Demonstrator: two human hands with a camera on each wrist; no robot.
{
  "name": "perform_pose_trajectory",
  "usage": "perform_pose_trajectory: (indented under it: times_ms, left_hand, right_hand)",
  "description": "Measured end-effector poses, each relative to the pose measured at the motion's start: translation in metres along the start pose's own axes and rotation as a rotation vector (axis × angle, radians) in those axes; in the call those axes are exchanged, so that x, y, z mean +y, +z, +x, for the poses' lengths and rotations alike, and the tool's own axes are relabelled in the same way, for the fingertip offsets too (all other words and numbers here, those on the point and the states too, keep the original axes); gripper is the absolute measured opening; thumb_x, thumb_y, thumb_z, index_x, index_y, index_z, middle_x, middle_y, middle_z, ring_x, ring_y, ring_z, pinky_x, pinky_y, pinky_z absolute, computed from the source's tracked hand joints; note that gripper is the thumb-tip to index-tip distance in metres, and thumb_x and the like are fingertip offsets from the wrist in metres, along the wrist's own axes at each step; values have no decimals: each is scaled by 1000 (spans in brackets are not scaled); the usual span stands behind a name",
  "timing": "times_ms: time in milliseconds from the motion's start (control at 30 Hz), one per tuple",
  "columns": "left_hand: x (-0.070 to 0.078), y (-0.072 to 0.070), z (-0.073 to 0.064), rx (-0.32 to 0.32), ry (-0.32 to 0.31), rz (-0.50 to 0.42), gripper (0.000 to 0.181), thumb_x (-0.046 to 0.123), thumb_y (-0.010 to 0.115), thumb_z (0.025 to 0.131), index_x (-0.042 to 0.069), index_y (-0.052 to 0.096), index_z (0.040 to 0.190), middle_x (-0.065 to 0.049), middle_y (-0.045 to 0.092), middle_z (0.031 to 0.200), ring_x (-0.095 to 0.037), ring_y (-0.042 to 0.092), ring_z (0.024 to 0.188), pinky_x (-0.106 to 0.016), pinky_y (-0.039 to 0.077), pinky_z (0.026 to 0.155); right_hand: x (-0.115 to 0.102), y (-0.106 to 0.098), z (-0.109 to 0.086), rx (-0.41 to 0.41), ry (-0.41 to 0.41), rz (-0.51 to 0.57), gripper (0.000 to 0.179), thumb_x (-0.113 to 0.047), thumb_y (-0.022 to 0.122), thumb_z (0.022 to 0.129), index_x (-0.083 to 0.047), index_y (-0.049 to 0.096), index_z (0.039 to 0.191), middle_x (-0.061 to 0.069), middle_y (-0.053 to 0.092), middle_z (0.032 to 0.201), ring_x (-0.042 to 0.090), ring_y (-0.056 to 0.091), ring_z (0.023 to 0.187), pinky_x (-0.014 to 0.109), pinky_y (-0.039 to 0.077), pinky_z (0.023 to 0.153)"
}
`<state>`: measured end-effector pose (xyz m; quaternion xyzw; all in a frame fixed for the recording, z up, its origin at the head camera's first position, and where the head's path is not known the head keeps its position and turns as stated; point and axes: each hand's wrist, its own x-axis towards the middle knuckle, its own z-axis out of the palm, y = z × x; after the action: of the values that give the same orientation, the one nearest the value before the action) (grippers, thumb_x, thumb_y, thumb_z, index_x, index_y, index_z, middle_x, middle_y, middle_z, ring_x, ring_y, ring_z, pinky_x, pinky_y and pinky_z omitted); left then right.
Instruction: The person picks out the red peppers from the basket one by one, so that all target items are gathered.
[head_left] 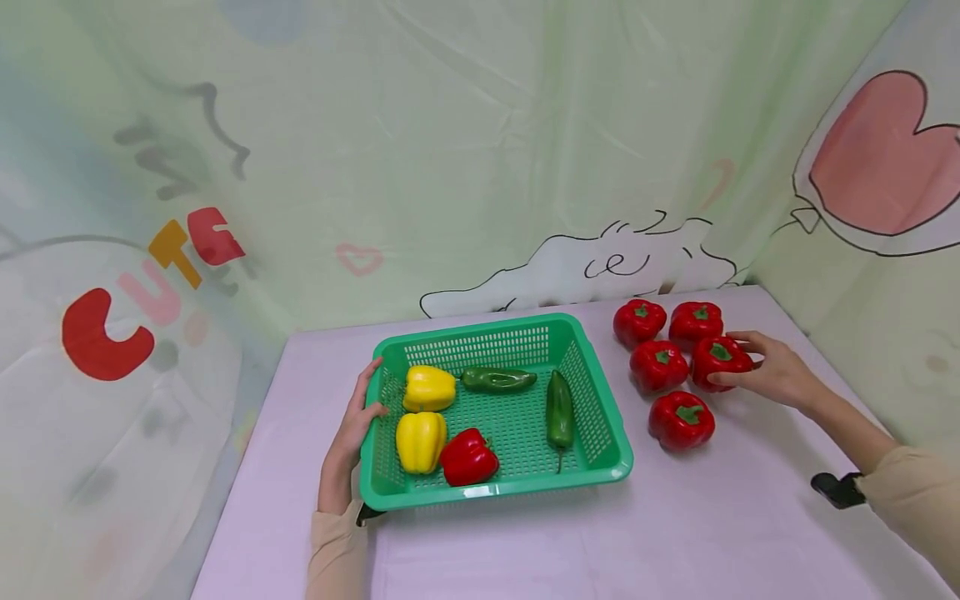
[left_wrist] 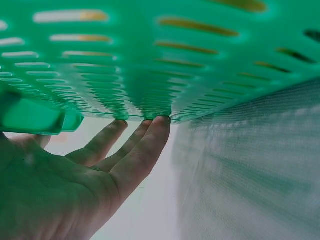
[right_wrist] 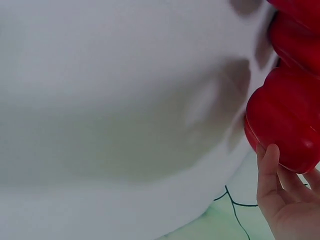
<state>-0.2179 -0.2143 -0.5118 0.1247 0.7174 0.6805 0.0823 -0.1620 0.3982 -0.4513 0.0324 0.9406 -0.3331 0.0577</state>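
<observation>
My left hand (head_left: 351, 427) holds the left side of a green plastic basket (head_left: 517, 433), its thumb over the rim. Seen from the left wrist, the fingertips (left_wrist: 161, 122) touch the slotted outer wall. Inside the basket lie two yellow bell peppers (head_left: 421, 442), one red bell pepper (head_left: 468, 458) and two long green chili peppers (head_left: 559, 412). To the basket's right, my right hand (head_left: 776, 372) grips a red bell pepper (head_left: 716, 364) between thumb and fingers. In the right wrist view, fingertips press against this pepper (right_wrist: 285, 117), close over the table.
Several more red bell peppers (head_left: 680, 421) stand close around the gripped one, on the pale lilac tablecloth (head_left: 510, 554). A printed curtain (head_left: 465, 167) hangs behind the table and along both sides. Dark wrist straps (head_left: 838, 490) show at the sleeves.
</observation>
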Motion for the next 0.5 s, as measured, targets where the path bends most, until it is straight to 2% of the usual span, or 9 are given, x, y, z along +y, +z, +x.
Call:
perform_pose_trajectory:
  times_ms: [167, 500]
  left_hand:
    - [0, 0, 0, 7, -4, 6, 82, -6, 41, 84, 23, 18, 158, -10, 10, 163, -36, 30, 135, -45, 39, 98]
    - [0, 0, 0, 3, -2, -3, 82, -5, 41, 84, 22, 18, 158, -10, 11, 162, -36, 30, 135, -43, 40, 97]
  right_hand:
    - [5, 2, 2, -14, 7, 20, 95, -32, 77, 83, 12, 22, 147, 42, 31, 137, 58, 32, 121, 55, 54, 78]
    - [11, 7, 3, -17, 24, 44, 97, -30, 78, 82, 12, 20, 148, 43, 29, 138, 58, 31, 122, 54, 54, 77]
